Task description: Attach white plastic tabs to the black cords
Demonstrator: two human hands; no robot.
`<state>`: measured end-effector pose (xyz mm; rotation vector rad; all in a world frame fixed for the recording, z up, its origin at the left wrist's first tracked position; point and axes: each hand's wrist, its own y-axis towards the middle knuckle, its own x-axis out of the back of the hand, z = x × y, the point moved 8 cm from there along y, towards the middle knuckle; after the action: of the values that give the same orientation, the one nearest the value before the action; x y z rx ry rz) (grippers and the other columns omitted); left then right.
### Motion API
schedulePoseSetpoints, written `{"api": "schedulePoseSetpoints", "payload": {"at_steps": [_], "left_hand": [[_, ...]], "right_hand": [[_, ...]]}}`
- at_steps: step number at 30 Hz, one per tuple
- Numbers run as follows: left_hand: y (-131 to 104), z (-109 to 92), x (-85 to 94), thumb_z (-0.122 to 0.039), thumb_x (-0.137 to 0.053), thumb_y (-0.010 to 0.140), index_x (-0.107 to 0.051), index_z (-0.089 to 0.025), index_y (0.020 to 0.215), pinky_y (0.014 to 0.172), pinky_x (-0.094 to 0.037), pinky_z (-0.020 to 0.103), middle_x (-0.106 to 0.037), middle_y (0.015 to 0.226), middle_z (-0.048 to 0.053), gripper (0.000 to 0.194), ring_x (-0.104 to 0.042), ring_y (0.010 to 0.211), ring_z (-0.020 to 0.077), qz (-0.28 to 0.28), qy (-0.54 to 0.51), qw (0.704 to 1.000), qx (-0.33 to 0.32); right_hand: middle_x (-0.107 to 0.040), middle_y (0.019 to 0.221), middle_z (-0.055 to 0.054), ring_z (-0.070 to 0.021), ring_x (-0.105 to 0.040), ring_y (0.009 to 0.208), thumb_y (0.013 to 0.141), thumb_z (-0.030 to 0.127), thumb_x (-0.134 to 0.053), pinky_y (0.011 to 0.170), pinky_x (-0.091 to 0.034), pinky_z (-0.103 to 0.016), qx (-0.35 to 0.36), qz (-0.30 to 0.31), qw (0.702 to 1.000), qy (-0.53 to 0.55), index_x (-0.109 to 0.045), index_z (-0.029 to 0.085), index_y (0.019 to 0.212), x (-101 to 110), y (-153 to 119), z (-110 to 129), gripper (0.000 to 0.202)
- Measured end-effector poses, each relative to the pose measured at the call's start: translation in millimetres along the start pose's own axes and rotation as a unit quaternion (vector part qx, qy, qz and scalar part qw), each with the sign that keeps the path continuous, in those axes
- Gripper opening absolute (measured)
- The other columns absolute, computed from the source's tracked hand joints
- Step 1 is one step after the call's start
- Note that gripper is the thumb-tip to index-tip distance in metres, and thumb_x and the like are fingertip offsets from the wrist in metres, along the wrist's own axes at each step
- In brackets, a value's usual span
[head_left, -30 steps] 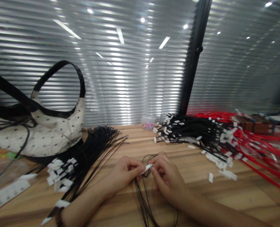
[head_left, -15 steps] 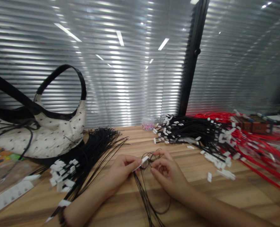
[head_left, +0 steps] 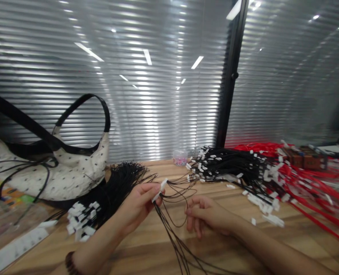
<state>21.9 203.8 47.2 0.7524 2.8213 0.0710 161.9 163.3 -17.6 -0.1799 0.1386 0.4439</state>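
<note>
Pinched between the thumb and fingers of my left hand (head_left: 141,206) is a white tag (head_left: 164,185), held tilted above the table. A bunch of thin black cords (head_left: 169,231) runs from the tag down toward the table's near edge, and loose cord loops stick out on its far right side. My right hand (head_left: 205,214) is closed, thumb against the curled fingers, with one thin loop passing at its fingertips. Exactly how that cord sits in the fingers is too small to see clearly.
Left are a dotted white bag (head_left: 72,175), a pile of black cords (head_left: 120,179) with white tags (head_left: 82,219), and a white strip (head_left: 17,244). Right lie tagged black cords (head_left: 229,162), red cords (head_left: 309,183) and loose white pieces (head_left: 262,202). Behind stands a clear tub (head_left: 180,158).
My left hand has shifted slightly left with the white tag, which is now tilted more steeply. My right hand has lowered, its fingers have closed, and the cord loops have spread wider.
</note>
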Motion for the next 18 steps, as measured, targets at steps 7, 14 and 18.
{"api": "schedulePoseSetpoints", "payload": {"at_steps": [7,14,18], "left_hand": [[-9.8,-5.1,-31.0,-0.040,-0.061,0.075,-0.066,-0.011,0.062,0.055,-0.033,0.022,-0.055,0.056,0.002,0.033,-0.046,0.057,0.0110,0.154,0.193,0.969,0.006],[-4.5,30.6,-20.6,-0.047,-0.058,0.074,-0.068,-0.011,0.063,0.047,-0.029,0.021,-0.057,0.052,0.002,0.039,-0.041,0.047,0.0095,0.160,0.347,0.924,0.036],[3.6,42.7,-6.9,-0.047,-0.058,0.073,-0.068,-0.010,0.067,0.049,-0.030,0.021,-0.057,0.053,0.002,0.039,-0.043,0.048,0.0098,0.109,0.293,0.949,0.039]], "right_hand": [[-0.068,0.080,-0.011,-0.0162,-0.065,0.072,0.079,0.026,-0.041,0.072,-0.048,-0.030,-0.035,0.024,0.986,0.159,-0.061,0.010,0.078,16.9,41.7,11.5,0.026],[-0.064,0.071,-0.007,-0.0195,-0.060,0.074,0.075,0.040,-0.051,0.074,-0.046,-0.036,0.051,-0.010,0.981,-0.189,-0.061,0.013,0.070,9.1,77.1,63.9,0.030],[-0.060,0.095,-0.005,-0.0199,-0.048,0.102,0.065,0.014,-0.060,0.092,-0.033,-0.034,0.189,-0.141,0.932,-0.277,-0.061,0.017,0.082,-8.8,49.3,80.4,0.017]]}}
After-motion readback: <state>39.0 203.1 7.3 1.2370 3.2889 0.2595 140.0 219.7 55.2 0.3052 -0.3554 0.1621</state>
